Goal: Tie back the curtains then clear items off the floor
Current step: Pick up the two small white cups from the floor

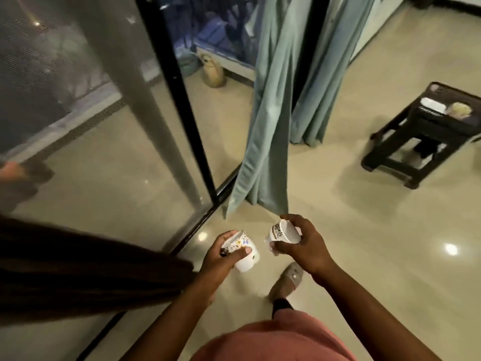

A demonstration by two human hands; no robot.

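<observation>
I hold one white patterned cup in each hand, low in the middle of the head view. My left hand (pixel 221 254) grips a cup with a floral rim (pixel 244 252). My right hand (pixel 303 246) grips a second cup (pixel 283 231), tilted with its mouth toward me. Ahead hang pale green curtains: one panel (pixel 263 142) ends just above my right hand, and another (pixel 316 100) hangs behind it beside the black door frame. Whether they are tied I cannot tell.
A glass sliding door with a black frame (pixel 187 121) stands to the left. A dark stool (pixel 426 136) with a plate and small things on top stands at the right. A watering can (pixel 213 71) sits beyond the glass. My slippered foot (pixel 287 281) is on the tiled floor.
</observation>
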